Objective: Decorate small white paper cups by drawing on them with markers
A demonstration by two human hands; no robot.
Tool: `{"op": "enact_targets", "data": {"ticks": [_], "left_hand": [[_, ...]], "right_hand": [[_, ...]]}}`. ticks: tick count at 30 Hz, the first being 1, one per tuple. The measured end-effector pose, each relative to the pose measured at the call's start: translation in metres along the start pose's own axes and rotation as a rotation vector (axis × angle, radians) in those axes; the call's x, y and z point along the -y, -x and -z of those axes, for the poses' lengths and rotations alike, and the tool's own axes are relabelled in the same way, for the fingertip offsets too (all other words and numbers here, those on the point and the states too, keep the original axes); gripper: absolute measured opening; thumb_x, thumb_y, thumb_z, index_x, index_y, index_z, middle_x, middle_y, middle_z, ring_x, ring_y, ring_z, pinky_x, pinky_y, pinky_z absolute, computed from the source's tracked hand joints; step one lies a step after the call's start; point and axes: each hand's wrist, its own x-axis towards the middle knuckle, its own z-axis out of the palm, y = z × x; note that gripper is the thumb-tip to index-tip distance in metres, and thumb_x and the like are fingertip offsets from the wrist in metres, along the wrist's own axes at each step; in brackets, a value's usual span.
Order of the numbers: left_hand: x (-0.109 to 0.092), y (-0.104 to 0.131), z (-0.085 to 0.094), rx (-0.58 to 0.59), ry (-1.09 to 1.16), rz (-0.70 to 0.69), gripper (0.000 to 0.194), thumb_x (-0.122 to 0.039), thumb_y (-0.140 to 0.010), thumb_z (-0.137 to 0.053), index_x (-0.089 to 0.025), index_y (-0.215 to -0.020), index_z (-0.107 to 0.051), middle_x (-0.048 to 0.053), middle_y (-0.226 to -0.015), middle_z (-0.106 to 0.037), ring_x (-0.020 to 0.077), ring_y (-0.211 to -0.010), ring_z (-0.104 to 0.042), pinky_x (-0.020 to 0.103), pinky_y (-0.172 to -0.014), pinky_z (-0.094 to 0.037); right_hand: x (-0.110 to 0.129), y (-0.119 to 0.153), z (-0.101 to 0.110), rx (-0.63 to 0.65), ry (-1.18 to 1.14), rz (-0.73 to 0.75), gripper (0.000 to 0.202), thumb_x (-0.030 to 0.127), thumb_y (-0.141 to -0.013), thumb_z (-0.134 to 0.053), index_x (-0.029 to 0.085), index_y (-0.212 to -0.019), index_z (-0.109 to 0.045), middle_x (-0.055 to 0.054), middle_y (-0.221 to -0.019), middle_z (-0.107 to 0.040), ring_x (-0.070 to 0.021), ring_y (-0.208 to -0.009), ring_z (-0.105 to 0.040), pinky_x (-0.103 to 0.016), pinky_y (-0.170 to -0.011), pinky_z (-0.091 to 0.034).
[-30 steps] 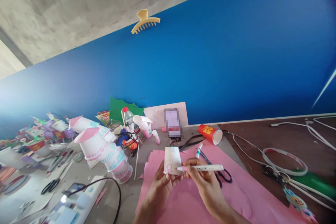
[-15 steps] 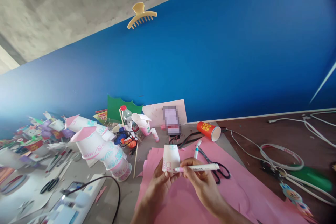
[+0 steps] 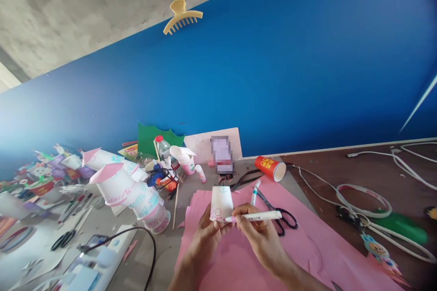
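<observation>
A white paper cup with pink and blue drawings is upside down above pink paper. My left hand is closed round its lower rim. Between the fingers of my right hand is a white marker, its pink tip at the cup's lower right edge. Black-handled scissors and a second marker lie on the paper just beyond my right hand.
Decorated stacked cups stand at the left, near a bottle and a black cable. A red cup lies on its side at the back. White cables lie at the right.
The marker tip has shifted slightly left along the cup's lower edge. The whole view has moved a little; both hands keep their holds.
</observation>
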Motion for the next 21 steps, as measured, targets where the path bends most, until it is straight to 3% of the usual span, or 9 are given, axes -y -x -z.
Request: {"op": "enact_targets", "data": {"ticks": [8,21], "left_hand": [[-0.0008,0.0005,0.0006,-0.019,0.038,0.015,0.053,-0.046,-0.075,-0.073,-0.026,-0.123,-0.061,0.008,-0.114,-0.07,0.0332,-0.114,-0.06,0.045,-0.095,-0.045],[0.0007,0.0007,0.0052,-0.014,0.072,0.017,0.043,-0.043,-0.076,-0.073,-0.026,-0.115,-0.066,0.008,-0.114,-0.07,0.0343,-0.117,-0.057,0.046,-0.096,-0.044]], "right_hand": [[-0.0011,-0.0042,0.0025,-0.081,-0.059,-0.042,0.042,0.06,-0.074,-0.07,0.019,-0.07,-0.063,0.002,-0.06,-0.053,-0.0137,-0.059,-0.046,-0.026,-0.057,-0.039],[0.0022,-0.0024,-0.0019,-0.054,-0.12,-0.065,0.044,0.061,-0.067,-0.076,0.018,-0.067,-0.067,0.002,-0.057,-0.055,-0.0126,-0.055,-0.046,-0.025,-0.055,-0.039]]}}
